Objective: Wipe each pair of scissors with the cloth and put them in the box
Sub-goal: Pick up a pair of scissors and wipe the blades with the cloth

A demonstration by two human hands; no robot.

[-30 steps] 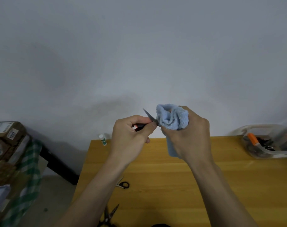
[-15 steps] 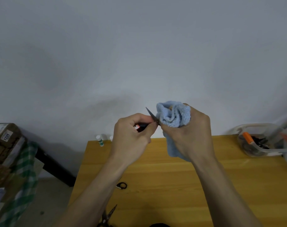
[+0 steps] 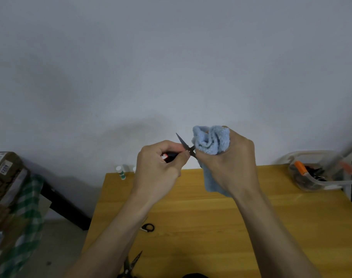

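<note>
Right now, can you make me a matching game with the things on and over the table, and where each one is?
Things:
1. blue cloth
2. small scissors
3. clear box
4. little white bottle

Places:
A. far right corner of the table
B. far left edge of the table
C. in the left hand
D. in the right hand

Pairs: 1-D, 2-C, 3-A, 4-B

The cloth in my right hand is pale blue terry. The scissors my left hand holds have dark blades and a black handle with a red-and-white spot, perhaps a label. Honey-yellow wooden table; green-and-white checked fabric; orange handles in the clear box.
</note>
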